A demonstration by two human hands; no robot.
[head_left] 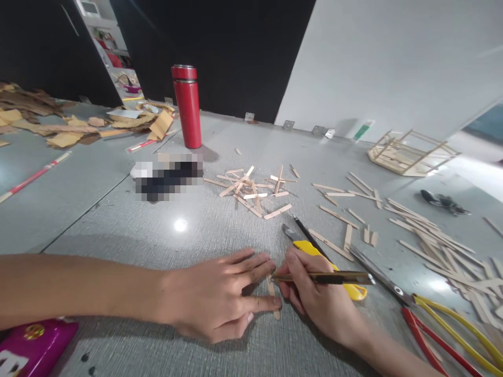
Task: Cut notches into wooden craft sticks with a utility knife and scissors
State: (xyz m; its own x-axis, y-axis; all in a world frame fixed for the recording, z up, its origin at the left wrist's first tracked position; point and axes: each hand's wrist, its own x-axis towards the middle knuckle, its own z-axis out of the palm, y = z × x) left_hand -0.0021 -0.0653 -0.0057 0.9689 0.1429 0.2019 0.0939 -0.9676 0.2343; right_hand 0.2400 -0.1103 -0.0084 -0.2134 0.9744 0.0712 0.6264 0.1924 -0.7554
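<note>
My left hand (231, 293) lies flat with its fingers apart, the fingertips pressing a short wooden craft stick (272, 293) to the grey table. A gold and black pen (334, 277) is pinched in my right hand (314, 293), its tip touching or just over that stick. Partly under the right hand lies a yellow utility knife (310, 247), and a dark slim pencil or pen (310, 236) sits along it. Scissors (401, 293) with red and yellow handles rest to the right of my right hand.
Loose craft sticks (251, 188) are heaped ahead, and many more (444, 241) spread at the right. A red flask (188, 110) stands at the back. A wooden stick frame (412, 154) is far right. Cardboard scraps (70, 125) lie far left, a purple packet (43, 345) front left.
</note>
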